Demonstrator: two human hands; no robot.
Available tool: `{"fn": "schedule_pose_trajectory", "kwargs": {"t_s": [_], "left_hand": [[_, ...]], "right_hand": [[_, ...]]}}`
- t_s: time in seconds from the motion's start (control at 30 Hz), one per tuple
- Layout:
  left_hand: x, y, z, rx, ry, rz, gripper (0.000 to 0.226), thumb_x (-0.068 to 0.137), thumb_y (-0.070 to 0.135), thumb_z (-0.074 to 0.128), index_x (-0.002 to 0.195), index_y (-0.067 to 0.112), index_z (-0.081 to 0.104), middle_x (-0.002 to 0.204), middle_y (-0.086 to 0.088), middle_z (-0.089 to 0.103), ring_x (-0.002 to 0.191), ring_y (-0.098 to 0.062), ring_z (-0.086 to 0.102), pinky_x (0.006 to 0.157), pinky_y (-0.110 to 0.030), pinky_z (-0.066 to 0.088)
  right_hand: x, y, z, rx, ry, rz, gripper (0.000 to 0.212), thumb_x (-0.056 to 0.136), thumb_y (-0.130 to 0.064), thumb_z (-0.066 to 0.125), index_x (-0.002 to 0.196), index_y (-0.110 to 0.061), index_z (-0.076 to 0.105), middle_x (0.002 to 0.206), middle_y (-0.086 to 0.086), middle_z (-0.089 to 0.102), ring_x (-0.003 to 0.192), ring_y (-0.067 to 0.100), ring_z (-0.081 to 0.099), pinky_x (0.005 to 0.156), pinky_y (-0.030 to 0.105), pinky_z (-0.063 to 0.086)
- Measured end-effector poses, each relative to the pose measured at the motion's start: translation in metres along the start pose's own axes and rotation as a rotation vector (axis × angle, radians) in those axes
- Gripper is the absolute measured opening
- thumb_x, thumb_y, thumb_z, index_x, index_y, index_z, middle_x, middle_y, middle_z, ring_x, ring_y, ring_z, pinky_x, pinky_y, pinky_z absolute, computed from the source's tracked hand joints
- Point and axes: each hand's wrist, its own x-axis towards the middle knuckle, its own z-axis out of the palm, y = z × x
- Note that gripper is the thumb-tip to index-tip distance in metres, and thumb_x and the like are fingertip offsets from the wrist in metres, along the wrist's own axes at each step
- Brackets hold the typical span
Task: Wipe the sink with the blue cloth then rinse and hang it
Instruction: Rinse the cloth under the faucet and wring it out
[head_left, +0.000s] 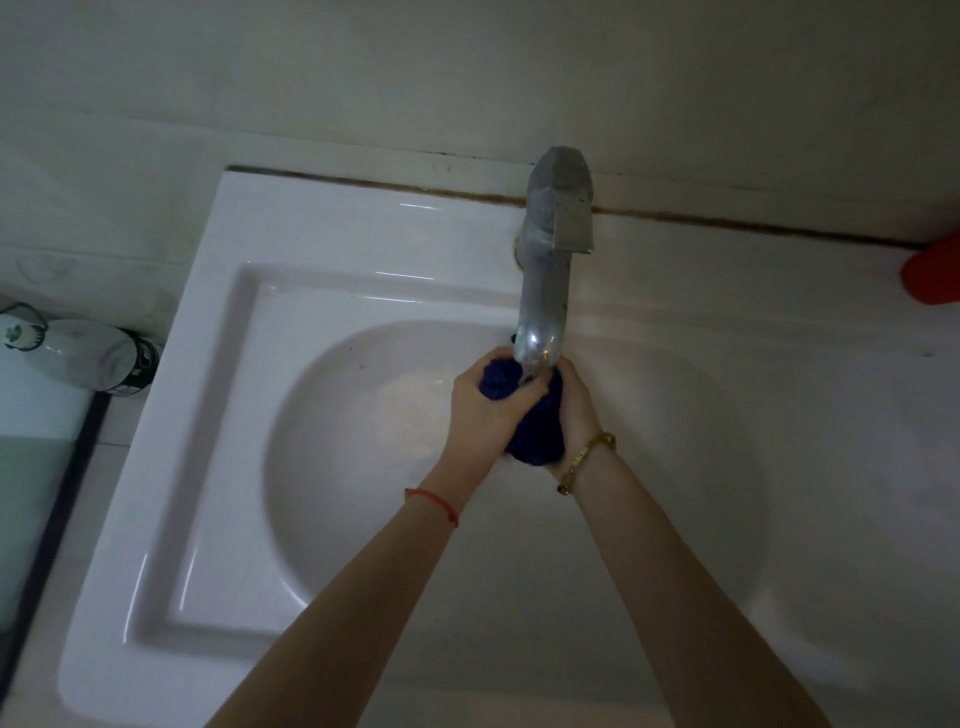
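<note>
A white sink (218, 467) with a round basin fills the view. Both my hands hold the dark blue cloth (537, 434), bunched into a wad, over the basin just under the spout of the grey metal tap (545, 291). My left hand (483, 410) grips the cloth's upper left part. My right hand (576, 410) wraps its right side, partly hidden behind the cloth. A red string is on my left wrist and a gold bracelet on my right. Whether water runs from the tap I cannot tell.
A white bottle with a dark cap (88, 358) lies on a ledge to the left of the sink. An orange-red object (932, 275) sits at the right edge on the counter. A tiled wall (467, 78) rises behind the tap.
</note>
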Motion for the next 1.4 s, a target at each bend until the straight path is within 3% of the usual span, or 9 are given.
{"fn": "schedule_pose_trajectory", "kwargs": {"t_s": [0.17, 0.3, 0.43, 0.57, 0.7, 0.83, 1.03, 1.23, 1.4], "left_hand": [[0.002, 0.001, 0.007, -0.103, 0.153, 0.042, 0.029, 0.071, 0.006, 0.079, 0.068, 0.019, 0.053, 0.064, 0.007, 0.058, 0.066, -0.012, 0.058, 0.064, -0.027, 0.053], [0.007, 0.011, 0.016, -0.2, 0.34, 0.018, 0.035, 0.074, -0.003, 0.073, 0.061, 0.016, 0.046, 0.058, 0.004, 0.05, 0.051, -0.002, 0.048, 0.052, -0.02, 0.045], [0.019, 0.014, 0.016, -0.351, 0.477, -0.203, 0.034, 0.069, 0.009, 0.067, 0.048, 0.026, 0.047, 0.054, 0.0, 0.048, 0.056, -0.017, 0.049, 0.055, -0.032, 0.044], [0.017, 0.014, 0.012, -0.566, 0.427, -0.551, 0.004, 0.081, 0.007, 0.065, 0.08, 0.009, 0.061, 0.071, -0.007, 0.058, 0.069, -0.022, 0.058, 0.064, -0.031, 0.05], [0.008, 0.015, -0.001, -0.837, 0.05, -0.648, 0.067, 0.084, 0.05, 0.06, 0.131, 0.002, 0.058, 0.121, -0.016, 0.06, 0.111, -0.033, 0.057, 0.097, -0.042, 0.05], [0.003, 0.01, -0.019, -0.889, -0.133, -0.584, 0.061, 0.098, 0.052, 0.041, 0.127, 0.002, 0.061, 0.122, -0.017, 0.068, 0.111, -0.031, 0.062, 0.099, -0.038, 0.049], [0.0, -0.005, -0.021, -0.42, -0.151, -0.209, 0.041, 0.089, 0.014, 0.068, 0.129, 0.007, 0.061, 0.127, -0.018, 0.065, 0.115, -0.031, 0.064, 0.098, -0.042, 0.055], [-0.001, -0.007, -0.004, 0.012, -0.053, 0.069, 0.024, 0.079, 0.028, 0.081, 0.095, 0.016, 0.069, 0.091, -0.003, 0.074, 0.091, -0.018, 0.072, 0.085, -0.036, 0.059], [0.003, -0.004, 0.005, -0.059, 0.068, 0.127, 0.022, 0.075, 0.002, 0.079, 0.074, 0.017, 0.062, 0.071, 0.002, 0.066, 0.074, -0.018, 0.066, 0.075, -0.033, 0.059]], "right_hand": [[0.006, 0.012, 0.018, -0.224, 0.297, -0.148, 0.041, 0.076, -0.056, 0.06, 0.078, -0.016, 0.07, 0.076, 0.007, 0.072, 0.072, 0.024, 0.069, 0.071, 0.038, 0.057], [0.009, 0.015, 0.025, -0.285, 0.414, -0.326, 0.039, 0.09, -0.025, 0.053, 0.054, -0.012, 0.055, 0.052, 0.002, 0.054, 0.055, 0.021, 0.052, 0.058, 0.031, 0.046], [0.003, 0.015, 0.021, -0.401, 0.442, -0.505, 0.042, 0.093, -0.007, 0.04, 0.051, -0.012, 0.045, 0.053, 0.003, 0.047, 0.053, 0.017, 0.043, 0.057, 0.029, 0.036], [-0.006, 0.018, 0.01, -0.671, 0.33, -0.769, 0.041, 0.089, -0.018, 0.037, 0.049, -0.013, 0.045, 0.048, -0.001, 0.044, 0.047, 0.012, 0.04, 0.05, 0.028, 0.032], [-0.008, 0.02, -0.01, -0.618, 0.24, -0.72, 0.02, 0.097, -0.018, 0.042, 0.106, -0.008, 0.056, 0.083, 0.0, 0.063, 0.073, 0.013, 0.059, 0.065, 0.031, 0.051], [-0.002, 0.016, -0.021, -0.257, 0.119, -0.532, 0.055, 0.092, -0.011, 0.059, 0.141, -0.018, 0.034, 0.135, 0.004, 0.05, 0.119, 0.02, 0.054, 0.095, 0.033, 0.047], [-0.016, 0.008, -0.018, 0.033, -0.105, -0.148, 0.045, 0.09, -0.046, 0.052, 0.109, -0.009, 0.069, 0.104, 0.014, 0.069, 0.094, 0.028, 0.065, 0.085, 0.04, 0.052], [0.004, 0.015, 0.002, -0.021, 0.057, -0.092, 0.059, 0.088, -0.067, 0.046, 0.065, -0.02, 0.075, 0.072, 0.004, 0.068, 0.063, 0.014, 0.067, 0.071, 0.032, 0.051], [0.009, 0.023, 0.015, -0.119, 0.265, -0.183, 0.049, 0.08, -0.065, 0.058, 0.08, -0.018, 0.072, 0.079, 0.006, 0.074, 0.075, 0.022, 0.072, 0.072, 0.038, 0.058]]}}
